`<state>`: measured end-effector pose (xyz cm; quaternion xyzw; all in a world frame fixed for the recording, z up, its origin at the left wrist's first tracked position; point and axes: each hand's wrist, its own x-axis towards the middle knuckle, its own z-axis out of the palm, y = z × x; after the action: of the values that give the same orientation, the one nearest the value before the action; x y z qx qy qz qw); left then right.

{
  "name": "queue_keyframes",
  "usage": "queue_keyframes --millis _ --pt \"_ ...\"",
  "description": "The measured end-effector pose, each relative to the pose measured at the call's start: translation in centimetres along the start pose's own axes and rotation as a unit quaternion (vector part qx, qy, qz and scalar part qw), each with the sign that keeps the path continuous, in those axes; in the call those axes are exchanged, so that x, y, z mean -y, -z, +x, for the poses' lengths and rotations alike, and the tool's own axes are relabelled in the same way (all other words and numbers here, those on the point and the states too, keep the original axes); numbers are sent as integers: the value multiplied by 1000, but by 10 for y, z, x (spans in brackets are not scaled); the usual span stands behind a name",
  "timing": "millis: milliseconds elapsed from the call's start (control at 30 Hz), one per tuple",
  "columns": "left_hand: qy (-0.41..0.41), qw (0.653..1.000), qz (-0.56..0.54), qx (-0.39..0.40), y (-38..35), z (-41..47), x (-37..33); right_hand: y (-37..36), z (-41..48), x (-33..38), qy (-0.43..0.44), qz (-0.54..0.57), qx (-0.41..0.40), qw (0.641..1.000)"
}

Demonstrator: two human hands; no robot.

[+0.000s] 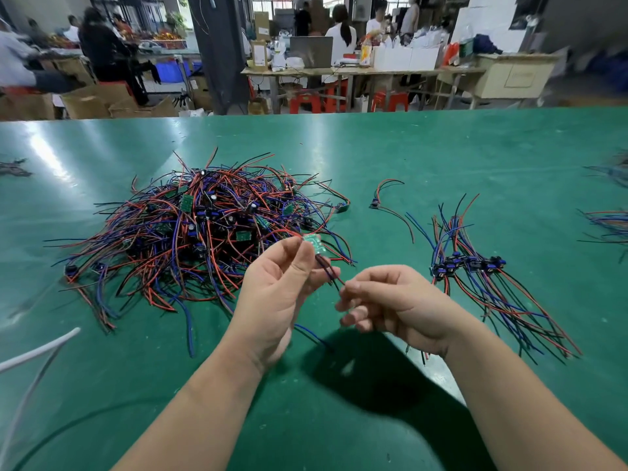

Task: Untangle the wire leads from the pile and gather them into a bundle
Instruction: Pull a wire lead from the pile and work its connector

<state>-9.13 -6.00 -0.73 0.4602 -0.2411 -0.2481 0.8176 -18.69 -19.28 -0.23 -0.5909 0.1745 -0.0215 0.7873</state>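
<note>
Just right of the pile [204,229], one lead [328,271] is held above the table [407,147].
Left hand [282,290] pinches its board [313,244], right hand [390,300] pinches its wires; if any wire is snagged in the pile, pulling may drag the tangle. Bundle [475,266] lies farther right.

Two hands, left hand [282,283] and right hand [390,300], hold one small board with leads [314,244] between them. Beyond the left hand lies one large tangled pile [190,229], its pieces too many to count. Right of the right hand lies one gathered bundle [475,266]. Beyond both hands lie two loose single leads [375,203].
</note>
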Motion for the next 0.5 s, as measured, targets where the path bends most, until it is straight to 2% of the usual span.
queue_keyframes --millis 100,167,267,400,500 --pt "56 998 -19 1 1 -3 -8 7 3 3 30 -4 -92 995" --pt "87 996 -17 30 1 -4 -11 8 4 3 37 9 -111 993" --pt "117 989 78 43 -1 -6 -10 3 5 1 65 35 -85 994" --pt "112 956 271 25 0 -9 3 -3 5 -4 84 11 -8 996" --pt "113 939 324 18 3 -9 10 -5 5 -9 62 -39 -29 997"
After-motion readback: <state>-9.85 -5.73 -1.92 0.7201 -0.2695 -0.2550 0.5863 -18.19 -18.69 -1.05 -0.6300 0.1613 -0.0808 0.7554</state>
